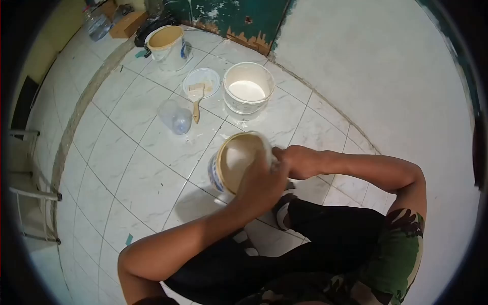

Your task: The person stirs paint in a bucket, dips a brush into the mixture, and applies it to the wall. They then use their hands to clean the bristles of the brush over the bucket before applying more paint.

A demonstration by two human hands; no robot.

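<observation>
The left hand (262, 185) covers the near rim of the tilted bucket (235, 161), hiding its grip there. The right hand (297, 161), just beside that bucket, blocks its far side. Beyond the bucket, blurred boxes (122, 20) sit unreadable.

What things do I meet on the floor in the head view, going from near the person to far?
Tilted bucket in the hands → clear plastic bottle → brush on white lid → open white paint bucket → cream-rimmed bucket → cardboard box.
</observation>
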